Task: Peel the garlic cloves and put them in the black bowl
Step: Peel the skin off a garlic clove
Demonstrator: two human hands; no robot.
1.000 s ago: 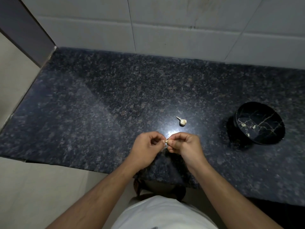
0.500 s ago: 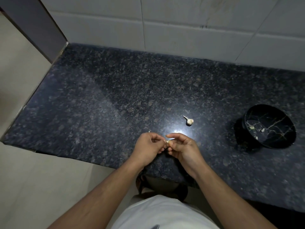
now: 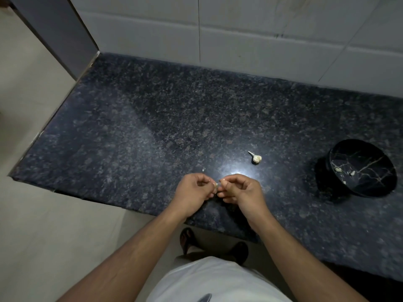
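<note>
My left hand (image 3: 193, 192) and my right hand (image 3: 242, 191) meet just above the front part of the dark granite counter (image 3: 152, 127). Both pinch one small garlic clove (image 3: 220, 183) between their fingertips; most of it is hidden by the fingers. A remnant of a garlic bulb with a pointed stem (image 3: 255, 158) lies on the counter a little beyond my right hand. The black bowl (image 3: 362, 168) with gold veins stands at the right, tilted toward me, and holds a few small pale garlic pieces (image 3: 338, 170).
A tiny scrap of peel (image 3: 203, 170) lies on the counter just beyond my left hand. White wall tiles (image 3: 239, 35) back the counter. The counter ends at a grey panel (image 3: 54, 29) on the left. My feet stand on the floor below the front edge.
The view has shifted, so the counter and bowl sit further right in the frame. My hands stay together on the clove, fingers working slightly.
</note>
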